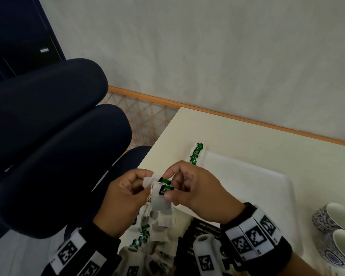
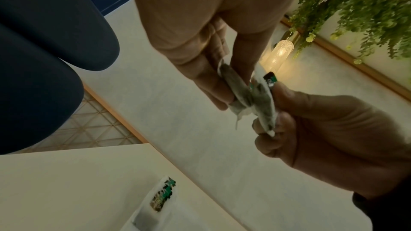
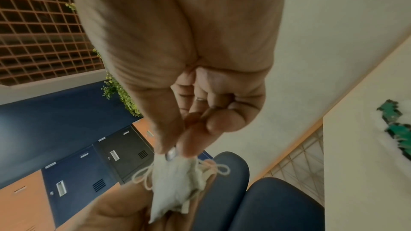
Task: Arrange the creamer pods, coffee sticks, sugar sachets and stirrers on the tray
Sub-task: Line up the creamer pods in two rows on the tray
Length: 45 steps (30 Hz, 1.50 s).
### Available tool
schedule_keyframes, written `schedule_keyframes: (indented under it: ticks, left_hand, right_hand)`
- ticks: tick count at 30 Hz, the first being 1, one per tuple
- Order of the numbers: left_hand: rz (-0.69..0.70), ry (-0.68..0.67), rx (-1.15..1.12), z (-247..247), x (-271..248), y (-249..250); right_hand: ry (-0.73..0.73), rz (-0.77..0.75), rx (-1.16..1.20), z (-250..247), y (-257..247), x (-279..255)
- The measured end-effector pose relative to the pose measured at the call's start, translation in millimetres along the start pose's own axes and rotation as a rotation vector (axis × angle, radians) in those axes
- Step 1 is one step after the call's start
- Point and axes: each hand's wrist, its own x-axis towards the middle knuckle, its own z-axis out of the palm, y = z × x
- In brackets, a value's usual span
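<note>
Both hands up over the table edge: the left hand (image 1: 126, 193) pinches a cluster of tea bags (image 1: 157, 202), thumb and fingers curled on the paper, while the right hand (image 1: 195, 191) pinches their green-and-black tags (image 1: 166, 185). A row of tagged bags (image 1: 196, 154) lies at the white tray's (image 1: 267, 182) far-left rim. Patterned cups (image 1: 335, 222) stand right; a dark chair (image 1: 54, 148) crowds left.

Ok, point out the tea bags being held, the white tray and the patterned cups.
tea bags (image 1: 157, 198), head view, on the white pouch below the green tags.
white tray (image 1: 247, 188), head view, on its bare floor.
patterned cups (image 1: 320, 220), head view, on the nearer cup's outer wall.
</note>
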Motion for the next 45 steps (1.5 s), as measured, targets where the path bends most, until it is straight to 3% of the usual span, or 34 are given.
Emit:
schedule_keyframes:
  ticks: [8, 12, 15, 22, 25, 33, 37, 42, 45]
  left_hand:
    - [0.045, 0.027, 0.050, 0.7, 0.1, 0.9]
    - [0.007, 0.052, 0.057, -1.0, 2.3, -1.9]
    - [-0.022, 0.065, 0.066, -2.0, 5.4, -5.6]
    - [0.005, 0.103, 0.101, 0.2, 8.0, -5.9]
    - [0.062, 0.127, 0.092, 3.4, 9.0, -2.8]
    - [0.176, 0.088, 0.090, 15.3, 7.8, 3.1]
    - [0.151, 0.114, 0.097, 12.1, 9.0, 1.9]
    - [0.076, 0.123, 0.070, 7.1, 11.3, -2.0]
    - [0.073, 0.133, 0.090, 5.3, 13.7, -4.9]
  right_hand:
    - [0.088, 0.014, 0.019, 2.2, 1.1, 2.7]
    - [0.254, -0.014, -0.064, -1.5, 7.5, 3.2]
    - [0.291, 0.021, -0.020, -8.5, 12.6, 2.9]
    - [0.090, 0.078, 0.271, -16.1, 4.5, -2.9]
    - [0.002, 0.104, 0.207, -12.7, 0.3, 1.4]
    - [0.101, 0.145, 0.208, -3.4, 3.8, 13.0]
    - [0.129, 0.114, 0.134, -4.4, 8.2, 12.3]
    - [0.242, 0.017, -0.139, -9.4, 17.8, 10.4]
    - [0.160, -0.010, -0.078, -15.6, 12.5, 5.8]
